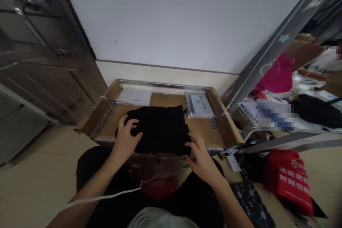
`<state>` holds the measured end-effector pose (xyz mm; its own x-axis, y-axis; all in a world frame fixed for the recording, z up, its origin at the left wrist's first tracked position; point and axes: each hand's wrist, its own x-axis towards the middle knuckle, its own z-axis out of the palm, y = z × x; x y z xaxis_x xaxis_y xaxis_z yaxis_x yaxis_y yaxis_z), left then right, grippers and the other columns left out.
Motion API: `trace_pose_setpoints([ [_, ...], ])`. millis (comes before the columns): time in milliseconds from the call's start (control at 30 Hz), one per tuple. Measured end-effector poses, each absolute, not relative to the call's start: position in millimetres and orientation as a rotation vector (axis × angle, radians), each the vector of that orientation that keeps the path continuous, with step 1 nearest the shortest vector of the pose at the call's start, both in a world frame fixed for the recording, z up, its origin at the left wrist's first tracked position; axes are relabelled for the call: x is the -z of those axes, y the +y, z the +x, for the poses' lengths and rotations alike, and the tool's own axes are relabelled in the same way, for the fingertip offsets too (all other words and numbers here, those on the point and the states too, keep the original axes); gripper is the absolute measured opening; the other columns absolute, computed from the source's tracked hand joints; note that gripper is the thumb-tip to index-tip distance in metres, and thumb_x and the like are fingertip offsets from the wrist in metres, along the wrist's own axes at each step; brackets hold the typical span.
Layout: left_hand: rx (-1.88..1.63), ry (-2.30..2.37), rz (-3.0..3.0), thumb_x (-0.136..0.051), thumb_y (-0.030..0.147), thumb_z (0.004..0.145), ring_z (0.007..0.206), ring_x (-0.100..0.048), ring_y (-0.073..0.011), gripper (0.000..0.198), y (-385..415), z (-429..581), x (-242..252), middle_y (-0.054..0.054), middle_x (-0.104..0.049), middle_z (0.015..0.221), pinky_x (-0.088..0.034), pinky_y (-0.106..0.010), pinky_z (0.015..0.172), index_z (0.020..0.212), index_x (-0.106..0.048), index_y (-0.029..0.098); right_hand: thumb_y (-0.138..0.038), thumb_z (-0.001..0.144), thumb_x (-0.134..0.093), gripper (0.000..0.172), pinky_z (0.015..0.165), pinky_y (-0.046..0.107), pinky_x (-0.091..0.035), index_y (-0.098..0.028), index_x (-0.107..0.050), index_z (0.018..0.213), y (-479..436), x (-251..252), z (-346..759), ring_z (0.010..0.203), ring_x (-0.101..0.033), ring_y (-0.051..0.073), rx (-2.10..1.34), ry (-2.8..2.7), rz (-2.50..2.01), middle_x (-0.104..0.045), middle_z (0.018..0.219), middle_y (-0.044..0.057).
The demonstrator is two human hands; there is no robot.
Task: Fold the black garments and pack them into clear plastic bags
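Observation:
A black folded cloth item lies flat across the front middle of a cardboard-lined tray table. On its left end rests my left hand, fingers apart, with a ring on one finger. My right hand touches the cloth's right edge, its fingers spread and slightly curled. A small dark tab sticks out at the cloth's upper right corner. Behind the cloth, white flat packets lie at the left, and a stack of printed white plastic bags lies at the right.
Raised cardboard sides border the tray. A white cord crosses in front of my lap. To the right stands a cluttered table with a black bag; a red bag is on the floor. A door is at the left.

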<state>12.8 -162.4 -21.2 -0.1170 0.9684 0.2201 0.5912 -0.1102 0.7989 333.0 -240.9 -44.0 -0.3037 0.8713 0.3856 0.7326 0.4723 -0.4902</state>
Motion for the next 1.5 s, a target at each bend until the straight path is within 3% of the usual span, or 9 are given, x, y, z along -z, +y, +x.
trace_pose_setpoints([
  [133, -1.228, 1.643, 1.715, -0.070, 0.025, 0.076, 0.112, -0.067, -0.0269, 0.035, -162, 16, 13, -0.011, -0.027, 0.163, -0.058, -0.045, 0.097, 0.110, -0.067, 0.023, -0.012, 0.087, -0.057, 0.022, 0.115, 0.063, -0.037, -0.025, -0.061, 0.104, -233, 34, 337, 0.148, -0.034, 0.034, -0.288, -2.076, -1.270, -0.046, 0.150, 0.013],
  [267, -1.309, 1.573, 1.723, -0.070, 0.024, 0.075, 0.137, -0.052, -0.0313, 0.033, -155, 17, 6, -0.010, -0.032, 0.163, -0.047, -0.045, 0.113, 0.108, -0.069, 0.022, -0.017, 0.090, -0.058, 0.014, 0.113, 0.057, -0.041, -0.026, -0.065, 0.099, -215, 18, 340, 0.140, -0.045, 0.031, -0.377, -2.005, -1.223, -0.056, 0.141, 0.011],
  [433, -1.383, 1.330, 1.463, -0.072, 0.027, 0.071, 0.119, -0.066, -0.0259, 0.027, -136, 17, 7, -0.013, -0.047, 0.154, -0.049, -0.042, 0.108, 0.097, -0.068, 0.018, -0.025, 0.092, -0.058, 0.011, 0.106, 0.048, -0.046, -0.024, -0.068, 0.089, -182, 5, 348, 0.120, -0.060, 0.027, -0.589, -1.931, -1.214, -0.066, 0.126, 0.010],
  [567, -1.321, 1.287, 1.364, -0.071, 0.029, 0.071, 0.107, -0.071, -0.0249, 0.017, -128, 19, 2, -0.013, -0.071, 0.122, -0.051, -0.041, 0.102, 0.082, -0.067, 0.017, -0.030, 0.093, -0.058, 0.017, 0.101, 0.042, -0.047, -0.023, -0.070, 0.083, -167, 0, 352, 0.108, -0.065, 0.024, -0.725, -1.901, -1.210, -0.070, 0.115, 0.008],
  [700, -1.260, 1.300, 1.324, -0.067, 0.029, 0.073, 0.099, -0.073, -0.0248, 0.015, -130, 20, -5, -0.011, -0.077, 0.097, -0.052, -0.042, 0.099, 0.081, -0.069, 0.016, -0.036, 0.094, -0.059, 0.020, 0.096, 0.040, -0.048, -0.023, -0.071, 0.084, -166, 0, 354, 0.101, -0.067, 0.024, -0.801, -1.867, -1.219, -0.073, 0.104, 0.007],
  [867, -1.177, 1.233, 1.413, -0.055, 0.022, 0.072, 0.108, -0.069, -0.0248, 0.028, -138, 16, -7, -0.009, -0.077, 0.106, -0.050, -0.043, 0.103, 0.094, -0.072, 0.018, -0.040, 0.092, -0.061, 0.022, 0.092, 0.037, -0.050, -0.024, -0.073, 0.085, -169, 3, 356, 0.096, -0.068, 0.024, -0.857, -1.831, -1.285, -0.075, 0.096, 0.005],
  [1033, -1.101, 1.155, 1.764, -0.062, 0.018, 0.073, 0.122, -0.061, -0.0238, 0.048, -145, 15, -5, -0.008, -0.066, 0.126, -0.048, -0.040, 0.107, 0.120, -0.067, 0.022, -0.041, 0.091, -0.062, 0.023, 0.086, 0.036, -0.050, -0.022, -0.074, 0.087, -166, 5, 355, 0.090, -0.067, 0.023, -0.860, -1.768, -1.340, -0.075, 0.090, 0.004],
  [1233, -1.176, 1.358, 1.982, -0.066, 0.031, 0.084, 0.107, -0.065, -0.0240, 0.020, -134, 25, -7, -0.007, -0.071, 0.109, -0.048, -0.038, 0.101, 0.100, -0.072, 0.022, -0.042, 0.088, -0.062, 0.023, 0.080, 0.034, -0.049, -0.023, -0.074, 0.088, -146, 3, 350, 0.085, -0.065, 0.022, -0.719, -1.676, -1.359, -0.074, 0.087, 0.003],
  [1500, -1.148, 1.571, 1.987, -0.058, 0.037, 0.089, 0.094, -0.067, -0.0252, 0.025, -95, 30, -19, -0.007, -0.075, 0.098, -0.048, -0.035, 0.089, 0.097, -0.074, 0.020, -0.045, 0.084, -0.062, 0.027, 0.076, 0.034, -0.048, -0.021, -0.073, 0.088, -93, 5, 351, 0.077, -0.063, 0.021, -0.681, -1.603, -1.330, -0.073, 0.081, 0.003],
])
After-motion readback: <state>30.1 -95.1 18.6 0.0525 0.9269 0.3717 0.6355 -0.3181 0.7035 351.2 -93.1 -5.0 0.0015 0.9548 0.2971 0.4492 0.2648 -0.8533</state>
